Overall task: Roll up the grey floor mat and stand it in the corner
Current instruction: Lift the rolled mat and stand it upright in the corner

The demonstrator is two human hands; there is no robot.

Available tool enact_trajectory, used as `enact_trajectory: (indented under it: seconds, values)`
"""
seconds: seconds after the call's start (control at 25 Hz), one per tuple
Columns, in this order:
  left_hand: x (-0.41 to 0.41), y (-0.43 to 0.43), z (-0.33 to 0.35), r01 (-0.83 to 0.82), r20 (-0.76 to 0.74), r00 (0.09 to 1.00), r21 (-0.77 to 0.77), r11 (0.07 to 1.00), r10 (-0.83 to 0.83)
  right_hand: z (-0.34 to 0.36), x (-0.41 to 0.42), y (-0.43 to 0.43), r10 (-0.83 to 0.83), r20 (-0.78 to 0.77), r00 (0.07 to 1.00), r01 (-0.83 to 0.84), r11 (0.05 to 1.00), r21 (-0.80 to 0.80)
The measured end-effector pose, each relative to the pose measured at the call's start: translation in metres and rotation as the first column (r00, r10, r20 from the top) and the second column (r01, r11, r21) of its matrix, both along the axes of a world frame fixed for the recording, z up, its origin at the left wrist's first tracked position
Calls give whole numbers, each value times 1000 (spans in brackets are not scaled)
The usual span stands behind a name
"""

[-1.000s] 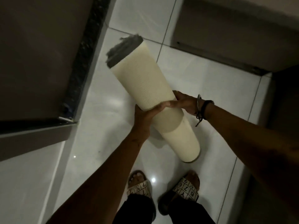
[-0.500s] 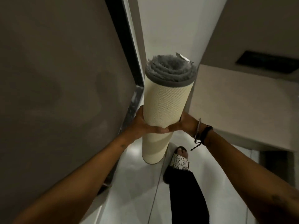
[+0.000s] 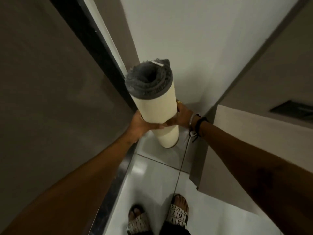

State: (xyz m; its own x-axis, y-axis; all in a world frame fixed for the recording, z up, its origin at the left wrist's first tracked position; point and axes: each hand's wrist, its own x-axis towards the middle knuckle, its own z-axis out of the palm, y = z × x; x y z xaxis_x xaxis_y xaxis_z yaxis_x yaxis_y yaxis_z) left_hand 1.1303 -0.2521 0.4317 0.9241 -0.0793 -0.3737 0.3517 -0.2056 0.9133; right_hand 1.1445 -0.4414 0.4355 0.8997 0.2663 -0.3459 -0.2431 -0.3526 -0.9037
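While rolled mat (image 3: 153,102) stands upright, left hand (image 3: 141,123) and right hand (image 3: 182,117) fingers clamped round mid-section.

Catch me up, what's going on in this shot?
A person is holding a rolled mat upright with both hands, left hand and right hand wrapped around its lower part. The grey pile shows at the top end, the cream backing outside. Its bottom end is down at the tiled floor in the corner; whether it touches is unclear.

The rolled mat (image 3: 156,106) shows cream backing and dark grey pile at its top. The slippers (image 3: 177,215) are pale with black numbers; the floor (image 3: 152,192) is glossy white.
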Motion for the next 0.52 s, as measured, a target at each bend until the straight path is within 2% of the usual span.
enact_trajectory:
  seconds: [0.16, 0.36, 0.44, 0.52]
  values:
    - [44, 4, -59, 2, -132, 991, 53, 999, 5, -56, 51, 1, -14, -86, 996, 8, 998, -66]
    - [63, 8, -122, 10, -97, 995, 155, 988, 5, -118, 84, 19, 29, -111, 993, -41, 994, -100]
    - [73, 14, -136, 95, -169, 983, 110, 989, -76, -135, 87, 25, -25, -149, 988, 6, 992, -124]
    - [81, 22, -151, 79, -204, 976, 20, 997, -74, -145, 96, 32, -43, -155, 987, 15, 984, -180]
